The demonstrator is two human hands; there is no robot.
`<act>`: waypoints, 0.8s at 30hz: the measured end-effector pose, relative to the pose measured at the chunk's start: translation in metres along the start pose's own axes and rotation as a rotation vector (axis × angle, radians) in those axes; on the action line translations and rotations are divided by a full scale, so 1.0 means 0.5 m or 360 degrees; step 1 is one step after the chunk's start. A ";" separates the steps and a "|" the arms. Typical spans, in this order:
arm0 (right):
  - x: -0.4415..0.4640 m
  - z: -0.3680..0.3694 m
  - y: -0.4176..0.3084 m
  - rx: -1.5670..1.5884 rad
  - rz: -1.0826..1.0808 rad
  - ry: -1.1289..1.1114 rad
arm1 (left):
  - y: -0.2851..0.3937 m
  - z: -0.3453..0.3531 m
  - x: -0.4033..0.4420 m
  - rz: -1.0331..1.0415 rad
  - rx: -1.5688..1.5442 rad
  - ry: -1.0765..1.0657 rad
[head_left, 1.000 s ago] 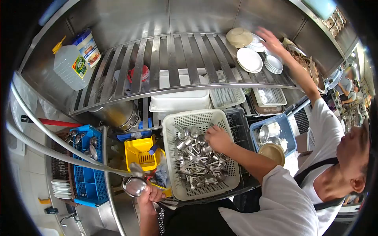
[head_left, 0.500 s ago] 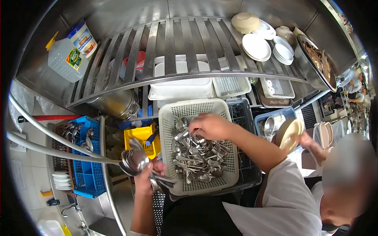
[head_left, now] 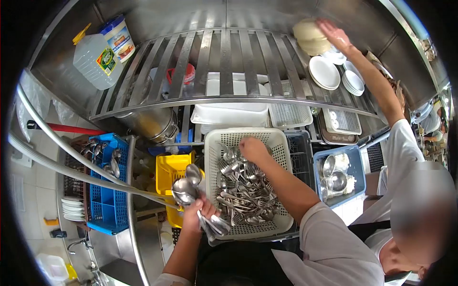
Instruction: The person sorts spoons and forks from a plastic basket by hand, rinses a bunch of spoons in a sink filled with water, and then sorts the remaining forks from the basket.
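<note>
My left hand (head_left: 204, 212) is closed around the handles of a bunch of spoons (head_left: 184, 191), whose bowls point up and away from me. It is just left of a pale perforated basket (head_left: 286, 202) heaped with forks and spoons (head_left: 245, 193). Over the far part of that heap, inside the basket, my right hand (head_left: 254, 148) is curled in. Its fingertips are hidden, so whatever it grips does not show. A yellow basket (head_left: 167, 167) stands beyond and left of my left hand.
At the right, a co-worker's hand (head_left: 334, 35) touches cream bowls (head_left: 311, 34) on the slatted shelf (head_left: 205, 57). White plates (head_left: 325, 72) are nearby. A blue divided rack (head_left: 102, 209) with spoons stands left, behind a metal rail. A blue-grey tub (head_left: 355, 188) holds metal bowls.
My left hand and its spoons have moved right, closer to the basket. My right hand remains over the cutlery, now more curled. The co-worker's cream bowl has gone up to the shelf.
</note>
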State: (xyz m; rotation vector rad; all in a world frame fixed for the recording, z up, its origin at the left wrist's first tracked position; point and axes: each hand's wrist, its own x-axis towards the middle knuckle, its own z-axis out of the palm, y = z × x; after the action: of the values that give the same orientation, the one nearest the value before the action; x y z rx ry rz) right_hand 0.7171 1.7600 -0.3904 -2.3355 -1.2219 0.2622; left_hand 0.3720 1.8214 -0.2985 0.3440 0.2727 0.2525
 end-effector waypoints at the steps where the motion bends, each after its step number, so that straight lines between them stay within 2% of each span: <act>1: -0.010 0.013 0.006 -0.0209 -0.0058 -0.0032 | 0.009 0.006 -0.019 0.0018 0.0065 0.0041; 5: -0.040 0.006 -0.075 -0.0038 0.0023 -0.0027 | 0.024 0.007 -0.075 0.0139 -0.0009 0.0135; 7: -0.035 -0.015 -0.096 0.0227 0.0059 -0.0159 | 0.036 0.018 -0.083 0.0380 0.0154 0.0288; 9: -0.036 -0.040 -0.086 0.0320 -0.0095 -0.0013 | 0.053 -0.001 -0.093 0.0404 0.0154 0.0289; 11: -0.048 -0.139 -0.131 0.0601 -0.0074 0.0332 | 0.069 0.019 -0.101 0.0340 0.0325 0.0520; 13: -0.060 -0.271 -0.190 0.0425 -0.0375 0.0571 | 0.076 -0.057 -0.105 0.0219 0.0294 0.0467; 14: -0.072 -0.322 -0.229 0.0424 -0.0383 0.0564 | 0.084 -0.038 -0.094 0.0208 0.0335 0.0429; 16: -0.095 -0.403 -0.296 0.0183 -0.0936 0.0720 | 0.098 -0.001 -0.061 0.0211 0.0410 0.0286; 18: -0.127 -0.417 -0.366 0.0411 -0.1097 0.0468 | 0.096 0.026 -0.035 0.0201 0.0437 0.0128; 19: -0.145 -0.399 -0.391 0.0499 -0.1016 0.0212 | 0.086 0.044 -0.025 0.0216 0.0432 0.0063; 20: -0.158 -0.372 -0.421 0.0705 -0.0919 0.0100 | 0.067 0.022 -0.019 0.0169 0.0163 -0.0011; 21: -0.160 -0.335 -0.434 0.0680 -0.0919 0.0089 | 0.043 -0.009 -0.017 0.0122 -0.0106 -0.0086; 22: -0.158 -0.316 -0.440 0.0820 -0.0726 0.0020 | 0.024 -0.021 -0.026 0.0058 -0.0169 -0.0235; 23: -0.154 -0.296 -0.440 0.0961 -0.0532 -0.0052 | 0.019 0.001 -0.037 0.0001 -0.0172 -0.0107; 24: -0.128 -0.247 -0.413 0.1200 -0.0152 -0.0104 | 0.012 0.014 -0.050 0.0030 0.0028 -0.0023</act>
State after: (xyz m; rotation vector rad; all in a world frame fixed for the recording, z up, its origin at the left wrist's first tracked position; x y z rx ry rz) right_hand 0.5788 1.7665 -0.1835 -1.6223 -1.0199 0.6434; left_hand 0.3494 1.8177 -0.2847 0.3657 0.2577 0.2662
